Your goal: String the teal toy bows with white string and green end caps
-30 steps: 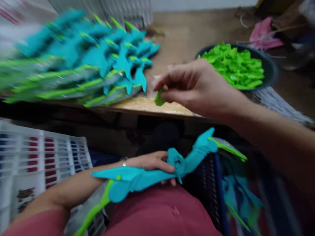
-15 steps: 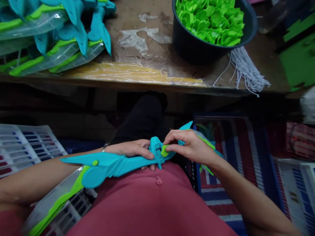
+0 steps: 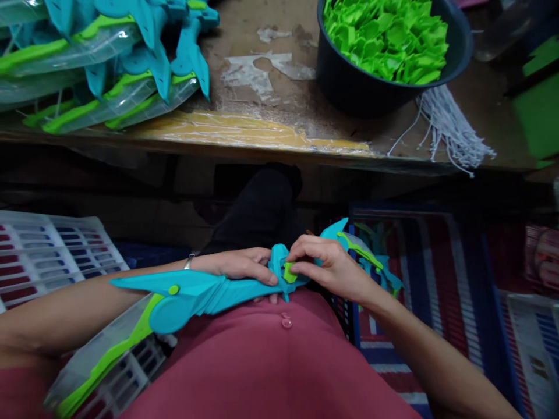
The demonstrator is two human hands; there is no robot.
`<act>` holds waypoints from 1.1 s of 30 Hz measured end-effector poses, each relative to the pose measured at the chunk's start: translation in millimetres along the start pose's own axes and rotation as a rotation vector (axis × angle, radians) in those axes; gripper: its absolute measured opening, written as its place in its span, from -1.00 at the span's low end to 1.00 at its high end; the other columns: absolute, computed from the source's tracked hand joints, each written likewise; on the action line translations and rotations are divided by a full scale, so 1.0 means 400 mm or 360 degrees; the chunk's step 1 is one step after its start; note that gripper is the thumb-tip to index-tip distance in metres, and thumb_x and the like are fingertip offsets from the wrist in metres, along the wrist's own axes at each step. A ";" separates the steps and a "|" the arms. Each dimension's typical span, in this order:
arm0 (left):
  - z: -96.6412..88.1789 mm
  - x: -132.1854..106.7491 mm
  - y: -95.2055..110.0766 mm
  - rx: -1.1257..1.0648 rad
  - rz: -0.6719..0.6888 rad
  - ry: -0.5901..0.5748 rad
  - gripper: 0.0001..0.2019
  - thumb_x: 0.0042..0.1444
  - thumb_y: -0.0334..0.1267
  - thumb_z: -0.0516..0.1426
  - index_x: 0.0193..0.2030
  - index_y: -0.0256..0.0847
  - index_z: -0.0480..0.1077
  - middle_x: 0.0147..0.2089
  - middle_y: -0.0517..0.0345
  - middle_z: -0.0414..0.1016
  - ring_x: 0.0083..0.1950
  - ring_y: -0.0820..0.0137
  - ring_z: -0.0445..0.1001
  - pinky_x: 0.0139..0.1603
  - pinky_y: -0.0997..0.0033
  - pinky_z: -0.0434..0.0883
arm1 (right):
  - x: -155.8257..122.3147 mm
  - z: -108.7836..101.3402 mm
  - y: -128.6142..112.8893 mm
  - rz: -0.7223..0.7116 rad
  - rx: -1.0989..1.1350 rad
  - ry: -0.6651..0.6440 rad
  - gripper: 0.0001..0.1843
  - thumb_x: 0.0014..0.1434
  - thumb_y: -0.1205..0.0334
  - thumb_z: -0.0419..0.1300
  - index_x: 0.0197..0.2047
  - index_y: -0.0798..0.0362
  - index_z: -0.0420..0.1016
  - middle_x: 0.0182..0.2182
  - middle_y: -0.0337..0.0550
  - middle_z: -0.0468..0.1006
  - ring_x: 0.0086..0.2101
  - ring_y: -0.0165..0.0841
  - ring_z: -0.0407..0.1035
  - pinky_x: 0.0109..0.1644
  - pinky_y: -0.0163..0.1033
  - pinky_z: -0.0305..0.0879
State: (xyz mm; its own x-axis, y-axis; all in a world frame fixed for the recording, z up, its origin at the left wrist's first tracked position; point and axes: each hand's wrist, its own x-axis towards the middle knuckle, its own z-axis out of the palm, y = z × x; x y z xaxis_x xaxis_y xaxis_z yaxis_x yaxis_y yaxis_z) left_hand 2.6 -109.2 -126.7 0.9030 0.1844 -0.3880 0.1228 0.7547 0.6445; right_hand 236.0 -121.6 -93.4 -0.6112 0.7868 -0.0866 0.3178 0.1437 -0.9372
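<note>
Counter [image 3: 238, 38] carries a tub [image 3: 349, 90]. My left hand [image 3: 244, 265] grips the blue toy [image 3: 192, 297]; my right hand [image 3: 327, 263] pinches a green piece [image 3: 289, 273] at its middle.

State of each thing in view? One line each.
Left hand, gripping turquoise piece
Turquoise piece, held at its middle
Right hand, pinching green piece
Green piece, against turquoise piece; seating unclear
Black tub, open, heaped with green parts
White strings, bunched, ends loose
Turquoise pile, stacked on table
</note>
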 end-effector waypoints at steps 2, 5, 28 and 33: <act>0.002 0.002 0.004 0.0041 -0.0005 -0.0010 -0.70 0.16 -0.12 0.31 -0.10 -0.27 0.43 -0.30 0.12 0.56 -0.23 0.34 0.55 0.00 0.29 0.46 | -0.004 0.008 0.001 -0.0021 -0.0011 0.0040 -0.96 0.28 0.36 0.29 -0.22 0.05 0.59 -0.28 -0.19 0.54 -0.26 -0.41 0.44 -0.19 -0.29 0.36; 0.000 0.008 0.005 0.0194 0.0018 -0.0021 -0.68 0.17 -0.08 0.31 -0.11 -0.27 0.42 -0.22 0.09 0.54 -0.15 0.30 0.53 0.03 0.25 0.43 | -0.015 0.021 0.005 -0.0051 -0.0051 0.0081 -0.95 0.30 0.35 0.27 -0.20 0.03 0.57 -0.21 -0.15 0.50 -0.22 -0.38 0.43 -0.17 -0.26 0.38; 0.062 0.062 0.009 0.1087 -0.0126 0.0356 -0.70 0.04 -0.17 0.22 -0.55 -0.20 0.21 -0.58 0.33 0.14 -0.52 0.52 0.09 -0.55 0.47 0.03 | -0.045 0.022 0.044 0.0141 -0.0219 -0.0190 -0.76 0.21 0.22 0.37 -0.14 0.09 0.42 -0.24 -0.16 0.44 -0.29 -0.34 0.36 -0.24 -0.25 0.28; 0.052 0.056 -0.018 0.0953 -0.0039 0.0281 -0.74 0.07 -0.22 0.20 -0.51 -0.21 0.20 -0.55 0.35 0.12 -0.49 0.53 0.07 -0.51 0.49 0.05 | -0.046 0.034 0.049 0.0073 -0.0262 -0.0106 -0.73 0.20 0.19 0.39 -0.12 0.09 0.44 -0.25 -0.19 0.45 -0.27 -0.35 0.37 -0.22 -0.26 0.28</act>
State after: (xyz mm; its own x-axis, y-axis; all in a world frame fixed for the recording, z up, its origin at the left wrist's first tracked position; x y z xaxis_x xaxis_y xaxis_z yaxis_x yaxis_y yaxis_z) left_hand 30.6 -123.7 -126.4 0.8216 0.3116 -0.4773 0.3980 0.2857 0.8718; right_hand 243.5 -141.4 -114.7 -0.6383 0.7539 -0.1554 0.4575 0.2092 -0.8643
